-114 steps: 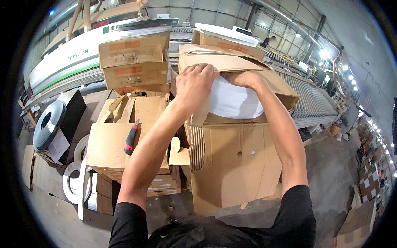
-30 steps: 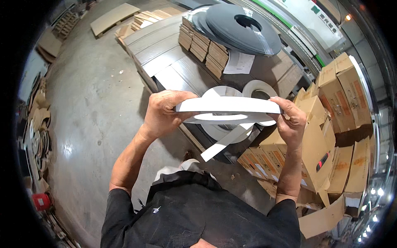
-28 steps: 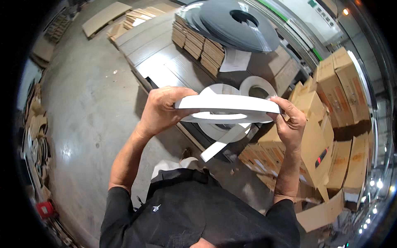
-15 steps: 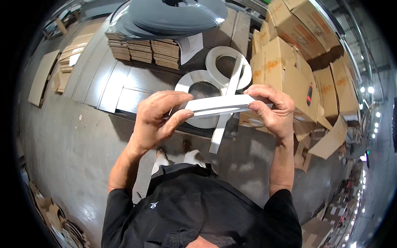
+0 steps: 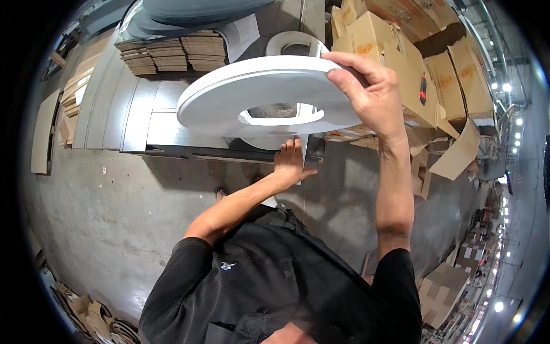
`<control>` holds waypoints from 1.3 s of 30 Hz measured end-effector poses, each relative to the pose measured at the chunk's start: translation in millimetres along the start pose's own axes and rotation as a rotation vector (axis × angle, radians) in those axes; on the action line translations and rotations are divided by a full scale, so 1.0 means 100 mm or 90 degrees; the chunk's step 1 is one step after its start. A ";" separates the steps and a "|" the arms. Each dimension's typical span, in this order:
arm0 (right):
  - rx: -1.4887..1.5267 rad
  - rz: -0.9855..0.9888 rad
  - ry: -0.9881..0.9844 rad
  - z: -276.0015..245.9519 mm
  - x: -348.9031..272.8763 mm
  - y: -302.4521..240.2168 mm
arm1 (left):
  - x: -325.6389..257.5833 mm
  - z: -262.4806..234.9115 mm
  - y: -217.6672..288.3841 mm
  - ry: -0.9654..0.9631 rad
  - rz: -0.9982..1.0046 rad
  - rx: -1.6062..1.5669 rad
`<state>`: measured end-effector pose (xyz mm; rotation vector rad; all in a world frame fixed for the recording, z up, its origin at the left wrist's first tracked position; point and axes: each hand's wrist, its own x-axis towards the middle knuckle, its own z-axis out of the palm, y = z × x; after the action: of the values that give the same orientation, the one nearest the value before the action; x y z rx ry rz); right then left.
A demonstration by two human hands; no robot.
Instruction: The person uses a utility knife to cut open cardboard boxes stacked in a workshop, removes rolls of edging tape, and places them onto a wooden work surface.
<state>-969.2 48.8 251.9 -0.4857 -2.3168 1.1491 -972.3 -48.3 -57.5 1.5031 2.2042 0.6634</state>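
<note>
A broad, flat roll of white edge banding (image 5: 217, 109) with a round hole in its middle is tilted up in front of me. My right hand (image 5: 366, 86) pinches its upper right rim between thumb and fingers. Below the roll's lower edge is my left hand (image 5: 290, 162), its fingers stretched upward and its thumb held out to the right. Whether those fingertips touch the roll or the white strip (image 5: 303, 150) behind it, I cannot tell. Another white roll (image 5: 282, 41) lies on the table beyond. Part of a further white roll (image 5: 258, 142) shows under the held one.
Large grey rolls (image 5: 200, 11) lie on stacked brown boards (image 5: 166, 56) at the back left of the dark table (image 5: 172, 129). Cardboard boxes (image 5: 366, 34) crowd the right, with a red-and-black tool (image 5: 423, 90) on one. Long panels (image 5: 48, 132) stand at the far left.
The held roll, seen nearly edge-on before, is now tilted so its flat face shows. My left hand has left its left side and come down below it; my right hand has risen with the rim.
</note>
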 end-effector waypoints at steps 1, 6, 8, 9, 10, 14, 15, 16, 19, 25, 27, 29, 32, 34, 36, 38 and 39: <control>0.007 0.005 0.004 0.00 -0.01 0.01 | 0.05 0.11 0.01 -0.019 -0.018 0.015; -0.108 -0.057 0.045 -0.05 0.02 0.23 | 0.05 0.36 0.03 -0.042 -0.062 -0.015; -0.116 -0.063 0.045 -0.02 0.03 0.23 | -0.03 0.39 -0.03 0.007 -0.035 -0.035; -0.125 -0.077 0.039 0.02 0.04 0.22 | -0.09 0.48 -0.16 0.016 -0.016 -0.033; -0.137 -0.095 0.038 0.02 0.08 0.20 | -0.12 0.42 -0.23 0.028 0.010 -0.029; -0.102 -0.114 0.013 0.02 0.06 0.10 | -0.56 -0.13 -0.57 -0.102 -0.070 -0.278; -0.068 -0.118 -0.004 0.05 0.07 0.12 | -0.71 -0.25 -0.74 -0.110 -0.053 -0.292; -0.041 -0.116 -0.017 0.04 0.07 0.11 | -0.84 -0.38 -0.87 -0.125 -0.029 -0.307; -0.034 -0.127 -0.057 0.01 0.05 0.10 | -1.30 -1.30 -0.94 -0.243 -0.048 -0.342; -0.081 -0.190 -0.098 -0.08 0.15 0.12 | -2.20 -2.05 -1.14 -0.355 -0.006 -0.502; -0.057 -0.136 -0.123 -0.10 0.17 0.09 | -2.37 -2.19 -1.09 -0.368 0.013 -0.502; -0.036 -0.082 -0.158 -0.15 0.19 0.04 | -2.51 -2.35 -1.09 -0.348 0.059 -0.499; -0.022 -0.012 -0.216 -0.23 0.20 -0.05 | -2.69 -2.58 -1.22 -0.302 0.065 -0.503; -0.024 0.011 -0.252 -0.28 0.23 -0.10 | -2.78 -2.68 -1.39 -0.253 0.071 -0.489; -0.041 0.001 -0.273 -0.33 0.27 -0.11 | -2.95 -2.81 -1.53 -0.229 0.072 -0.427; -0.052 0.011 -0.286 -0.38 0.24 -0.08 | -3.06 -2.92 -1.68 -0.202 0.099 -0.456; -0.058 0.016 -0.290 -0.40 0.26 -0.07 | -3.08 -2.93 -1.73 -0.183 0.113 -0.473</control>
<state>-967.4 83.3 286.0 -0.3066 -2.7669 1.2745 -1158.7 -438.0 96.2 1.2861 1.3838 1.0905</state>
